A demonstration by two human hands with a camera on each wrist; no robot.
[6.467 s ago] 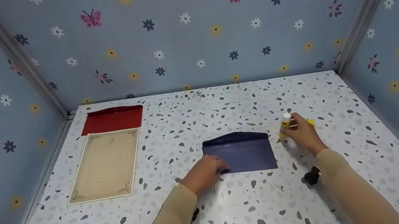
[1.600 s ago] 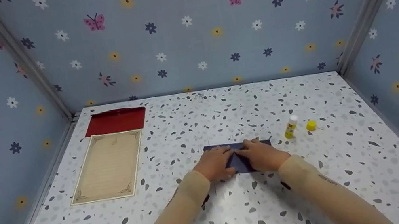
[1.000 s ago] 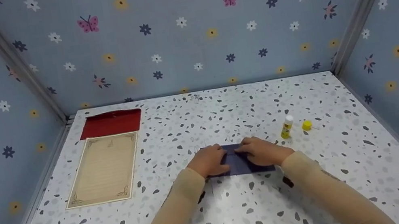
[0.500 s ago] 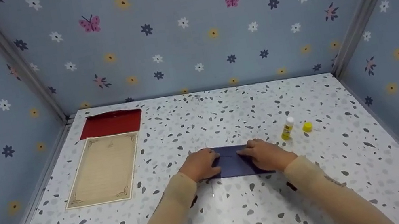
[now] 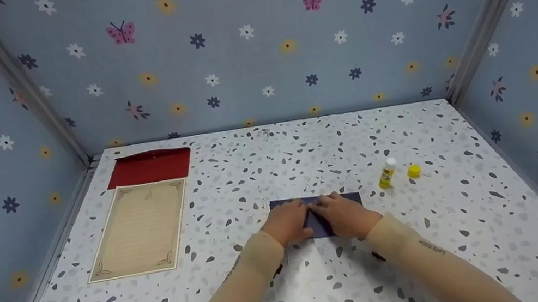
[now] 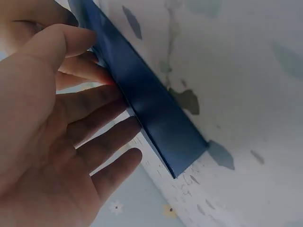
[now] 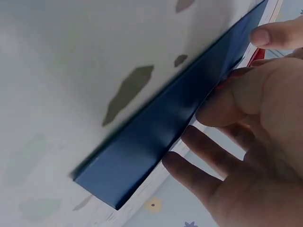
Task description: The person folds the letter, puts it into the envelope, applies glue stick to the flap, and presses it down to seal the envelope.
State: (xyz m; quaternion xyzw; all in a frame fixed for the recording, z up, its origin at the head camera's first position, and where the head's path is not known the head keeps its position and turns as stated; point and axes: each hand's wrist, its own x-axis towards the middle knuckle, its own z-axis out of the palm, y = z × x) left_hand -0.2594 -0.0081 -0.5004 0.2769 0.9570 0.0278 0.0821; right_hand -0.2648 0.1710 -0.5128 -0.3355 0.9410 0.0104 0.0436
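Observation:
A dark blue envelope (image 5: 320, 229) lies on the table in front of the person, its flap folded down. Across its left half rests the left hand (image 5: 286, 222), fingers fairly straight and pressing near the top edge. The right hand (image 5: 344, 215) presses the right half the same way, and the fingertips of both hands come close together at the middle. In the left wrist view, the left fingers (image 6: 111, 142) touch the edge of the envelope (image 6: 158, 118). The right wrist view has the right fingers (image 7: 189, 175) against the envelope's edge. Much of the envelope is hidden under the hands.
Right of the envelope, a yellow glue stick (image 5: 386, 174) with a white top stands near a yellow cap (image 5: 413, 171). At the far left lie a red envelope (image 5: 153, 167) and a beige bordered letter sheet (image 5: 141, 229). Flower-patterned walls (image 5: 249, 38) enclose the table.
The right hand has let go of the glue stick, now standing on the table. The envelope's raised flap has been folded down. Both hands have slid apart along it and back together.

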